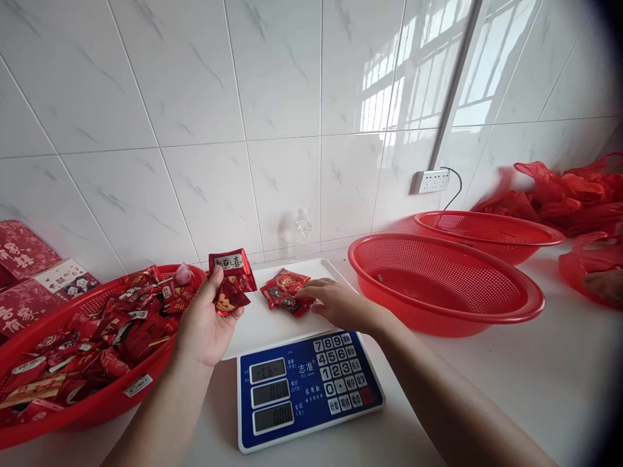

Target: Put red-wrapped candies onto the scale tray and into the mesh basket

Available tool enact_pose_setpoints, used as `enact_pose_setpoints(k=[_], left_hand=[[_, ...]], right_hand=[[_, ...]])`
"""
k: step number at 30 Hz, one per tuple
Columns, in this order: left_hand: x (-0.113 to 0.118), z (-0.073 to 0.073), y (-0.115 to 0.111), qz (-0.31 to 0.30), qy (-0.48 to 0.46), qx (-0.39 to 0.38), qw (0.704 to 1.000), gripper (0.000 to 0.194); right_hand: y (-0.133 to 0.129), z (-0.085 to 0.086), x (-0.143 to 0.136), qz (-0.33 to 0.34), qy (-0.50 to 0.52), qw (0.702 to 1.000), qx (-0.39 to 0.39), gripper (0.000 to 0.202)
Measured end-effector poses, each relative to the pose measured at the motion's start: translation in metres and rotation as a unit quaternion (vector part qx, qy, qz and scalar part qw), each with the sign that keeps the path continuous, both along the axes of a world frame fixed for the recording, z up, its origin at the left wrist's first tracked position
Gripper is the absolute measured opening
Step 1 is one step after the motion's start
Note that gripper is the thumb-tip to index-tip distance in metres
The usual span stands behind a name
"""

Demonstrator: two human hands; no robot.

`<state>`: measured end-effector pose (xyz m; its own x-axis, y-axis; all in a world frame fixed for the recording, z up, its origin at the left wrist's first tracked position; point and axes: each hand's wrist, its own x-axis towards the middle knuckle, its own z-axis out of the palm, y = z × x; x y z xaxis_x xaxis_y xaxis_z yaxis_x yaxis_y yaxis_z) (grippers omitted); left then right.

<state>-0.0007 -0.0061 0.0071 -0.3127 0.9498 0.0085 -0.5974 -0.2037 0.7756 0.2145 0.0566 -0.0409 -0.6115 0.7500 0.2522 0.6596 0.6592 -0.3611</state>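
Gripping a few red packets (232, 272), the left hand (209, 324) hovers left of one small pile (287, 292) on the single scale (311, 383); the right hand (341, 305), fingers curved, touches that pile.

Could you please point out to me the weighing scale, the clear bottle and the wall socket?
Weighing scale (311, 416): head view, on its blue front panel.
Clear bottle (303, 228): head view, on its body.
Wall socket (432, 182): head view, on its white face.
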Motion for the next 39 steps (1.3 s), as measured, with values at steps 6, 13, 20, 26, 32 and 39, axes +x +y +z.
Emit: enact_pose_setpoints(k=[6,13,20,26,32,39], left_hand=[[0.001,-0.003,0.001,0.000,0.005,-0.018,1.000,0.008],[0.003,-0.003,0.001,-0.001,0.009,-0.025,1.000,0.006],[0.003,-0.004,0.001,0.001,0.011,-0.024,1.000,0.009],[0.002,-0.003,0.001,-0.004,0.009,-0.019,1.000,0.008],[0.002,-0.003,0.000,-0.004,0.008,-0.022,1.000,0.007],[0.001,0.002,-0.003,-0.012,-0.005,-0.011,1.000,0.007]], right_hand=[[0.006,0.002,0.000,-0.081,0.003,0.995,0.063,0.030],[0.001,0.006,0.006,-0.063,0.000,0.998,0.003,0.025],[0.001,0.014,0.013,-0.071,0.011,0.996,0.046,0.012],[0.006,0.038,0.064,-0.286,0.031,0.948,0.139,0.018],[0.011,0.031,0.061,-0.291,0.033,0.947,0.132,0.024],[-0.017,0.005,-0.026,-0.086,0.024,0.995,0.039,0.028]])
